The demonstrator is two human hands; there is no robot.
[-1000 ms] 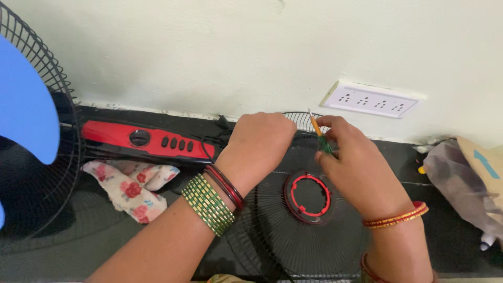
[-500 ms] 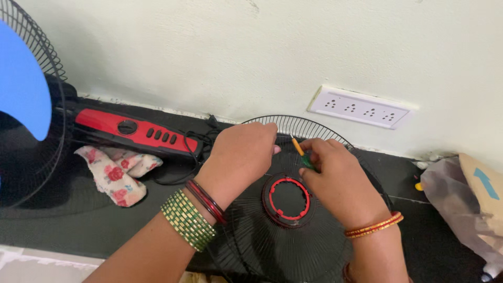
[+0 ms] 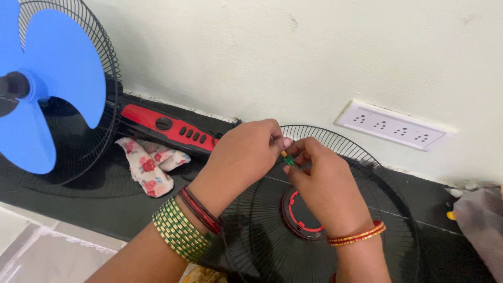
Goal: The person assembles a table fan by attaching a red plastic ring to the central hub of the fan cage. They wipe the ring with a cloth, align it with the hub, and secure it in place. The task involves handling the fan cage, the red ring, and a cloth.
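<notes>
Both hands meet over a black fan guard [image 3: 335, 246] on the counter [image 3: 105, 209].
Right hand [image 3: 325, 183] pinches a small screwdriver [image 3: 287, 159], shaft angled up-left toward the left hand [image 3: 246, 154], whose fingertips close beside its tip, above the guard's red ring [image 3: 301, 222].

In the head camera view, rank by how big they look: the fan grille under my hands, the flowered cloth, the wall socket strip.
1. fan grille
2. and 3. flowered cloth and wall socket strip: look alike in size, so unranked.
</notes>
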